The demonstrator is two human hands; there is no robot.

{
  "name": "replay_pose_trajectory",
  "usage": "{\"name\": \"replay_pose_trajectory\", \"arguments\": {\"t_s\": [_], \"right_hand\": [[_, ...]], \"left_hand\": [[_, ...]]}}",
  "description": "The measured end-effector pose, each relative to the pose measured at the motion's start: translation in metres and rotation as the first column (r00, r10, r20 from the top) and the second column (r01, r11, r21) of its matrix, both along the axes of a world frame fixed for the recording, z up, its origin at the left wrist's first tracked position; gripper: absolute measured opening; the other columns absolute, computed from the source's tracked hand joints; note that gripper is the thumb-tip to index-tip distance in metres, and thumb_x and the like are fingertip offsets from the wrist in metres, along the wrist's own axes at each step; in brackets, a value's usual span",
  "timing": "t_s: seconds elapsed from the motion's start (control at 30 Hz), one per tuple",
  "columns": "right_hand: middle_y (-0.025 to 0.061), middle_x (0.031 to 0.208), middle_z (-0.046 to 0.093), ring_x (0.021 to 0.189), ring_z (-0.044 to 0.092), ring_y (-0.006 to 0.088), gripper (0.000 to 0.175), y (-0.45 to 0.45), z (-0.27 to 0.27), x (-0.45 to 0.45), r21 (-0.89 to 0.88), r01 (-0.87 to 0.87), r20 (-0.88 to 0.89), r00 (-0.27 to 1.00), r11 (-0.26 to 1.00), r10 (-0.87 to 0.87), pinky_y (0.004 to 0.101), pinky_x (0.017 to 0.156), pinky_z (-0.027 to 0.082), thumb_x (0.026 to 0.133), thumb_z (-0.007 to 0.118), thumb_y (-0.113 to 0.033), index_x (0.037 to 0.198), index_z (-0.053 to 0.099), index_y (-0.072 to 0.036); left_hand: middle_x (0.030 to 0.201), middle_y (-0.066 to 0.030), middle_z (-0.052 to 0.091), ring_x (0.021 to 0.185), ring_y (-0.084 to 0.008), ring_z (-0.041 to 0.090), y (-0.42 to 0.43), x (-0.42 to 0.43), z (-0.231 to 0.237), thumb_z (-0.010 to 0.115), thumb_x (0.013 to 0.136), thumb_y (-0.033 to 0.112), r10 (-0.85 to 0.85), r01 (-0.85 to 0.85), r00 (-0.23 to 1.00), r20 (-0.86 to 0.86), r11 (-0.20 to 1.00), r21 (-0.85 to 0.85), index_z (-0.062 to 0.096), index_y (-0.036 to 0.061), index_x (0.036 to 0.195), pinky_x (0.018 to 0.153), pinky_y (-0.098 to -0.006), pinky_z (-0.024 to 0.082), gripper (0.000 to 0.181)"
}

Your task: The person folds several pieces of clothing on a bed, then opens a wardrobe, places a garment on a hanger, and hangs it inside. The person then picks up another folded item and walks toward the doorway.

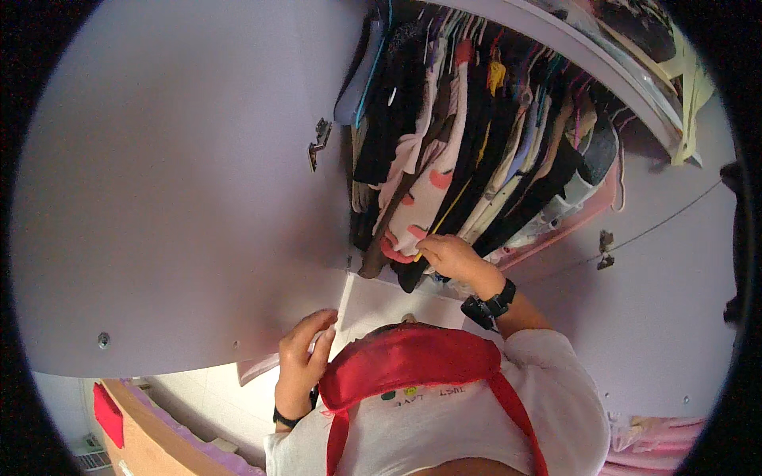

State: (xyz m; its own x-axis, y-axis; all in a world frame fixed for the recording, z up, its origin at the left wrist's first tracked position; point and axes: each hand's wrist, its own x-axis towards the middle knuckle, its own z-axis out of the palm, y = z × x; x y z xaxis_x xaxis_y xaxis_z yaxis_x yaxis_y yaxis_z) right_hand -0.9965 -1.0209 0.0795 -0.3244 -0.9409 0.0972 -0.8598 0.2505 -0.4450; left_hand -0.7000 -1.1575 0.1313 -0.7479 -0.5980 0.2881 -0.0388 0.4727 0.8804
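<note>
Many garments hang side by side on hangers in an open wardrobe. My right hand point(455, 260), with a black band on its wrist, touches the lower end of a pale pink garment with red patches point(430, 199); whether its fingers grip the cloth is not clear. A dark brown garment point(387, 229) hangs just left of that one, and black clothes point(470, 172) hang to its right. My left hand point(306, 351) is held low at the left, beside the wardrobe's white edge, fingers apart and holding nothing.
A wide wardrobe door point(178, 208) stands open at the left, another door point(649, 333) at the right. Above the clothes runs a shelf edge point(595, 53) with folded items on top. A cardboard-coloured panel point(161, 440) with purple cloth is at the lower left, pink fabric point(661, 446) at the lower right.
</note>
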Motion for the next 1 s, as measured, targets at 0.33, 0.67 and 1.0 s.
{"name": "replay_pose_trajectory", "arguments": {"t_s": [0.33, 0.67, 1.0], "right_hand": [[0.013, 0.071, 0.06, 0.064, 0.058, 0.0334, 0.017, 0.013, -0.003, 0.067, -0.155, 0.022, 0.141, 0.99, 0.988, 0.0, 0.0432, 0.058, 0.046, 0.083, 0.052, -0.023, 0.091, 0.06, -0.011], [0.0142, 0.075, 0.061, 0.067, 0.06, 0.0322, 0.013, 0.085, 0.036, 0.092, -0.207, 0.242, 0.185, 0.961, 0.948, -0.205, 0.0399, 0.059, 0.047, 0.084, 0.052, -0.016, 0.093, 0.059, -0.009], [0.0149, 0.078, 0.062, 0.068, 0.06, 0.0314, 0.014, 0.221, 0.08, 0.123, -0.398, 0.36, 0.126, 0.933, 0.844, -0.338, 0.0374, 0.06, 0.048, 0.081, 0.057, -0.013, 0.091, 0.059, -0.004]], "left_hand": [[0.123, -0.0178, 0.043, 0.113, -0.0277, 0.041, -0.047, 0.065, 0.035, 0.037, 0.093, 0.02, 0.442, -0.755, 0.491, -0.751, 0.646, -0.114, 0.035, -0.005, 0.122, 0.096, -0.0386, 0.033, 0.038], [0.114, -0.0118, 0.047, 0.103, -0.0196, 0.047, -0.059, 0.056, 0.04, 0.034, 0.093, 0.033, 0.576, -0.569, 0.629, -0.523, 0.799, 0.196, 0.043, 0.0, 0.117, 0.086, -0.0323, 0.04, 0.042], [0.101, -0.0113, 0.053, 0.091, -0.0222, 0.052, 0.014, 0.018, 0.053, 0.052, 0.084, 0.008, 0.463, -0.659, 0.677, -0.572, 0.727, -0.192, 0.052, -0.0011, 0.108, 0.075, -0.0317, 0.044, 0.026]]}}
